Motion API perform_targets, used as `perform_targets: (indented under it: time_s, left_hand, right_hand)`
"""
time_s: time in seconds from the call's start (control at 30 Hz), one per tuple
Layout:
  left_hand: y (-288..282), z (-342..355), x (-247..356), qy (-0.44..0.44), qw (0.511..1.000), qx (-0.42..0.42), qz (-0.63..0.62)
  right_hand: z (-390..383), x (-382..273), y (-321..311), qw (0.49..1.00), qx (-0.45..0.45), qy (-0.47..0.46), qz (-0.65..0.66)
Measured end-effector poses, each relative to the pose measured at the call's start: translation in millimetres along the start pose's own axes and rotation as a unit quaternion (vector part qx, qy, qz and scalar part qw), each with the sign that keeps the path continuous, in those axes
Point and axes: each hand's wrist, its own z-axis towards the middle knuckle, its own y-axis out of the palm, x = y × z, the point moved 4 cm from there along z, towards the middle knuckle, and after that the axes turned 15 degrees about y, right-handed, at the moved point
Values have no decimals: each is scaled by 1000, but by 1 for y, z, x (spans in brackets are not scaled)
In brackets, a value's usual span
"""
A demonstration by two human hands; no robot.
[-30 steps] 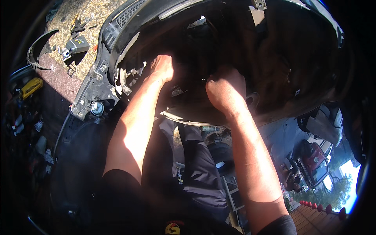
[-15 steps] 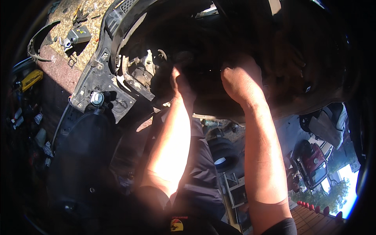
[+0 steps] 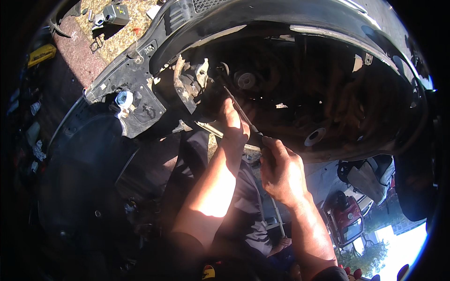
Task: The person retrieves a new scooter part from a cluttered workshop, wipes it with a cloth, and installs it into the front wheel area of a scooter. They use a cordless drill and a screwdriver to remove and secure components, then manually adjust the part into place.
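My right hand [image 3: 283, 173] is closed around the near end of a long thin rod-shaped tool [image 3: 252, 127], whose exact kind I cannot make out. The tool slants up and left into a shaded, hollow black car body section [image 3: 300, 136]. Farther along it, my left hand [image 3: 233, 122] is closed about the shaft, its thumb raised beside it and its other fingers mostly in shadow. The tool's far end reaches close to a worn metal bracket assembly [image 3: 199, 77], but shade hides what it touches. A round disc-shaped part [image 3: 244, 80] sits inside the hollow.
A black body panel with a white-blue cap [image 3: 124, 99] lies left. Farther off are a grey bottle [image 3: 116, 15] and a yellow object [image 3: 42, 55] on the ground. A red vehicle [image 3: 344, 218] stands at lower right. Another person's hand [image 3: 282, 243] shows beside a pale pole [image 3: 277, 216].
My right hand has drawn back toward me out of the dark hollow, and the rod-shaped tool now shows. My left hand is slightly lower and farther right. The view has shifted, showing more bodywork.
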Motion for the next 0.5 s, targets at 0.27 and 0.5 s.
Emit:
perform_targets:
  time_s: [0.27, 0.5]
  left_hand:
    - [13, 20, 31, 404, 711, -248, 520]
    - [26, 7, 39, 308, 890, -205, 266]
  right_hand:
    - [38, 4, 16, 987, 73, -101, -97]
    - [48, -11, 12, 954, 81, -127, -259]
